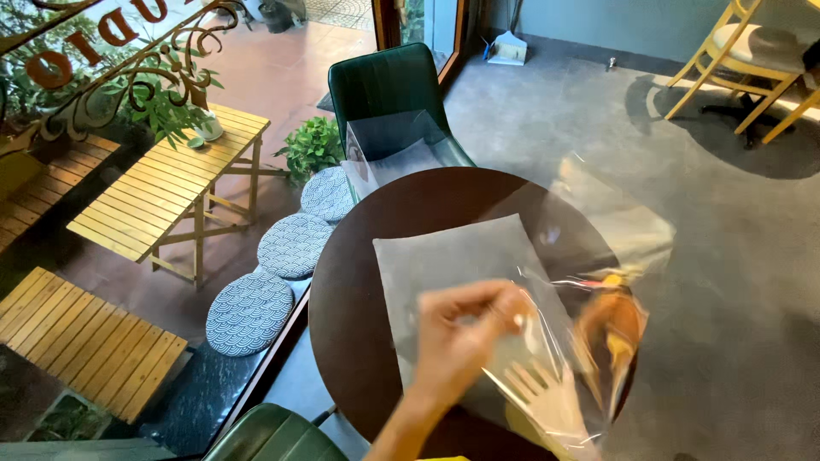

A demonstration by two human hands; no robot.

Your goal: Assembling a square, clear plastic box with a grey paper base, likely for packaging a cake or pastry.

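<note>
My left hand (pixel 465 341) is over the near part of a round dark brown table (pixel 359 282), its fingers pinched on the edge of a clear cellophane sheet (pixel 598 230). The sheet lifts up and drapes off to the right. A frosted translucent sheet (pixel 453 256) lies flat on the tabletop beneath it. Behind the film at the table's right edge there is a blurred orange-brown shape (pixel 608 333). It appears to be my right hand, and its grip is unreadable. A pale finger-like form (pixel 542 393) shows through the film near it.
A dark green chair (pixel 384 85) stands at the table's far side with another clear sheet (pixel 401 145) on its seat. A second green chair (pixel 273 431) is at the near edge. Round patterned cushions (pixel 290 243) line the window ledge on the left. A yellow wooden chair (pixel 752 51) stands at the back right.
</note>
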